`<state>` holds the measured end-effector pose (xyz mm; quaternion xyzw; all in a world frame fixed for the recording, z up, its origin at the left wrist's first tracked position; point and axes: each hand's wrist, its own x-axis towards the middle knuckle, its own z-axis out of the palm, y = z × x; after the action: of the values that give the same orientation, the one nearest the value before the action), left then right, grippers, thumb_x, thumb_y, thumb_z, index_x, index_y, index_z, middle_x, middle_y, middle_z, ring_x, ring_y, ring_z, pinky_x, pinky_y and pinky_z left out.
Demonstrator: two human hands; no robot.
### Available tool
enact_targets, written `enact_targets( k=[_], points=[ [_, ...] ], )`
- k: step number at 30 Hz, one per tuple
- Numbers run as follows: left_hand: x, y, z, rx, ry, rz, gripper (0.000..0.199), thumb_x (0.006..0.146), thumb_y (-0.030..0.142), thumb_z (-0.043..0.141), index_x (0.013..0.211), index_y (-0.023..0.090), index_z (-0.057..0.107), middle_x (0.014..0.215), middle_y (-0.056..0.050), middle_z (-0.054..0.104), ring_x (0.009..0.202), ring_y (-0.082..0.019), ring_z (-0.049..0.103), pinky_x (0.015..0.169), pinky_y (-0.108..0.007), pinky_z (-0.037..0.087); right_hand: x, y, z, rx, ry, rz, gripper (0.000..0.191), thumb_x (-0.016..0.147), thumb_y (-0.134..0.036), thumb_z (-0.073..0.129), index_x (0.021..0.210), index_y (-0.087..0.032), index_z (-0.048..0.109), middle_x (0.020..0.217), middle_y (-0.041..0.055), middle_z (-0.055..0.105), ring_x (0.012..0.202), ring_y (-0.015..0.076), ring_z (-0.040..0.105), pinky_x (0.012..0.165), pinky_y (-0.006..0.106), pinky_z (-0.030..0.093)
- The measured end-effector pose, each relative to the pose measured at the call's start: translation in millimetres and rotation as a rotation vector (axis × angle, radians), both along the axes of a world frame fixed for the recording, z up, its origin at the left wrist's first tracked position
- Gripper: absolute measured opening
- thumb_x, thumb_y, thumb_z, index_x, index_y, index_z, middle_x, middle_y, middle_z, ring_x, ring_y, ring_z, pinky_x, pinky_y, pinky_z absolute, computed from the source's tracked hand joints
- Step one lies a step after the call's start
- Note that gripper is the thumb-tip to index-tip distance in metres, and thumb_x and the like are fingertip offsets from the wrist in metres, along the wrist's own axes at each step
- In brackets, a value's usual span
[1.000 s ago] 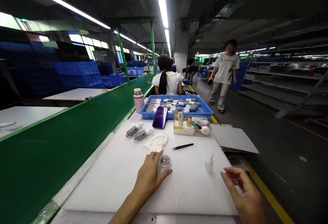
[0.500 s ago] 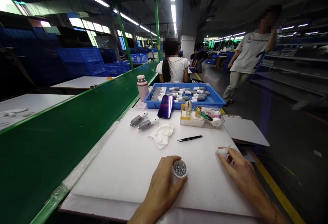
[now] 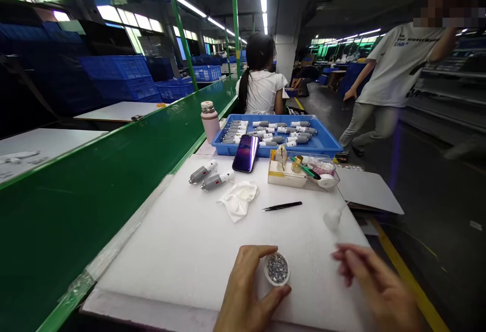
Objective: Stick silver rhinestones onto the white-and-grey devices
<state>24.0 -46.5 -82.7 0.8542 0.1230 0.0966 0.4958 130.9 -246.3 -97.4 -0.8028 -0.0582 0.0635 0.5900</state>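
Left hand grips the small dish of beads at the pad's near edge, right hand hovers empty with fingers loose, tweezers untouched, two grey units set aside, tray full.

White foam mat; green conveyor wall. Small clear dish with silvery speckled bits. Black tweezers. White crumpled cloth. Two grey-and-white cylinders, one with a red mark. Phone with glossy purple-blue screen. Blue tray of grey-white parts. Pale pink bottle, white-pink cap. Blue crates stacked behind. Yellow floor line.
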Motion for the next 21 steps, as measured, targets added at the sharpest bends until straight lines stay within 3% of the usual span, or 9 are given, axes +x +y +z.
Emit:
enact_targets(
  k=[2, 4, 6, 10, 15, 21],
  points=[
    [1, -3, 4.1, -0.018, -0.046, -0.061, 0.052, 0.070, 0.014, 0.080, 0.117, 0.024, 0.060, 0.115, -0.006, 0.062, 0.110, -0.025, 0.056, 0.095, -0.041, 0.048, -27, 16, 3.7, 0.145, 0.222, 0.159, 0.052, 0.093, -0.063, 0.044, 0.113, -0.019, 0.062, 0.095, 0.0085, 0.065, 0.062, 0.0142, 0.055, 0.061, 0.031, 0.049],
    [2, -4, 8.2, -0.018, -0.084, -0.119, 0.055, 0.066, 0.016, 0.085, 0.115, 0.024, 0.062, 0.116, -0.005, 0.062, 0.112, -0.026, 0.054, 0.097, -0.039, 0.047, -39, 32, 6.3, 0.388, 0.537, 0.392, 0.055, 0.092, -0.065, 0.044, 0.119, -0.020, 0.061, 0.095, 0.0083, 0.063, 0.067, 0.0150, 0.057, 0.056, 0.028, 0.048],
    [4, -2, 10.8, -0.008, -0.093, -0.143, 0.052, 0.068, 0.020, 0.085, 0.115, 0.023, 0.062, 0.114, -0.005, 0.064, 0.110, -0.026, 0.054, 0.095, -0.040, 0.047, -38, 42, 7.2, 0.498, 0.649, 0.529, 0.052, 0.092, -0.063, 0.049, 0.120, -0.021, 0.062, 0.094, 0.0070, 0.061, 0.072, 0.0153, 0.057, 0.058, 0.028, 0.049],
    [11, 7, 7.6, 0.014, -0.064, -0.138, 0.044, 0.079, 0.021, 0.076, 0.121, 0.022, 0.061, 0.112, -0.006, 0.065, 0.106, -0.025, 0.055, 0.093, -0.041, 0.047, -20, 45, -0.3, 0.400, 0.468, 0.572, 0.044, 0.088, -0.047, 0.067, 0.124, -0.022, 0.061, 0.100, 0.0058, 0.063, 0.081, 0.0152, 0.058, 0.072, 0.028, 0.050],
    [28, 17, -4.2, 0.036, -0.036, -0.182, 0.047, 0.079, 0.018, 0.076, 0.124, 0.024, 0.062, 0.108, -0.006, 0.068, 0.098, -0.025, 0.059, 0.089, -0.042, 0.050, -2, 47, -13.5, 0.268, 0.314, 0.607, 0.059, 0.087, -0.044, 0.067, 0.138, -0.020, 0.049, 0.100, 0.0064, 0.062, 0.080, 0.0169, 0.056, 0.059, 0.027, 0.050],
    [43, 22, -9.0, -0.003, -0.022, -0.207, 0.048, 0.075, 0.020, 0.079, 0.121, 0.020, 0.063, 0.108, -0.007, 0.072, 0.088, -0.024, 0.065, 0.084, -0.042, 0.052, 15, 52, -6.5, 0.138, 0.219, 0.679, 0.057, 0.086, -0.042, 0.066, 0.137, -0.022, 0.050, 0.119, 0.0094, 0.056, 0.087, 0.0187, 0.057, 0.054, 0.026, 0.052]
  ],
)
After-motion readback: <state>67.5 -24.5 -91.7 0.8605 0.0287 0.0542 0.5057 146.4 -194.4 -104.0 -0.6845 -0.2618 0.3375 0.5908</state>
